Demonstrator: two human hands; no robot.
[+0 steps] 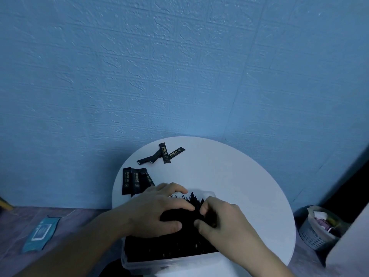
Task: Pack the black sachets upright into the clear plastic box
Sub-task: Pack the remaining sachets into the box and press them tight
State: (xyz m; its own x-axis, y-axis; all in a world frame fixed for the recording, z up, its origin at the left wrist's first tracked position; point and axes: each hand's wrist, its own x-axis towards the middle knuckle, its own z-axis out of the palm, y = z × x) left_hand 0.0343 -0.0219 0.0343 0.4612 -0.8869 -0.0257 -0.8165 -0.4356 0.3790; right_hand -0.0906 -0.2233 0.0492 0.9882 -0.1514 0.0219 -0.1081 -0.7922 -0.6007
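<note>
A clear plastic box (159,263) stands at the near edge of a round white table (239,176), packed with upright black sachets (169,246). My left hand (157,208) lies over the sachets in the box, fingers curled on their tops. From the right, my right hand (221,218) pinches sachets between thumb and fingers, touching the left hand. Loose black sachets lie flat on the table: a small pile (135,180) left of the box and a few (163,154) farther back.
A blue textured wall rises behind the table. On the floor, a blue packet (41,232) lies at the left and a grey mesh basket (317,228) with rubbish stands at the right. A pale panel (351,240) leans at the far right.
</note>
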